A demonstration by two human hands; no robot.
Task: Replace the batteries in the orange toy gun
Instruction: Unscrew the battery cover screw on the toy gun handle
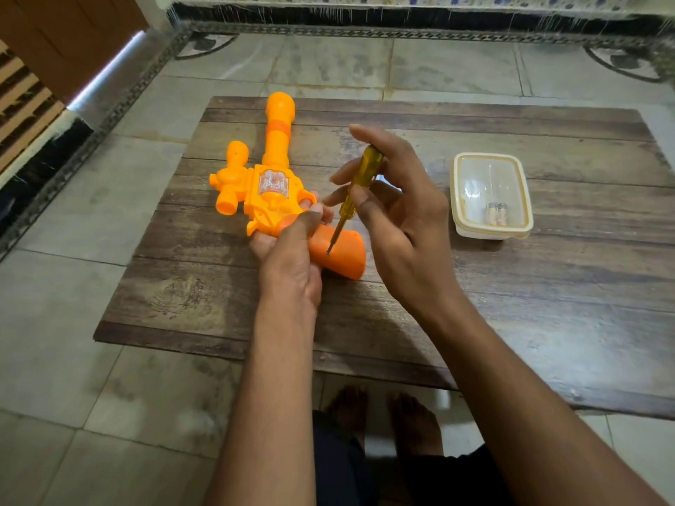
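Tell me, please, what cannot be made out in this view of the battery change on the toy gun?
Head view:
- Screw head under the screwdriver tip: too small to see.
- Trigger area of the orange toy gun: covered by the left hand.
- Contents of the lidded container: blurred through the cloudy lid, possibly batteries.
- Right hand hides part of the screwdriver handle.

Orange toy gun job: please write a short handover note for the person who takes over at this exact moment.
Left hand: grips the orange plastic toy gun at the trigger area and steadies it on the dark wooden board.
Right hand: pinches the yellow translucent-handled screwdriver, its tip on the gun's darker orange grip, apparently at a screw.
Lidded white-and-clear plastic box: on the board to the right, with what look like batteries inside.
Done: tool set on the grip.
Left: open the grip cover, swap the batteries, close and screw it again.
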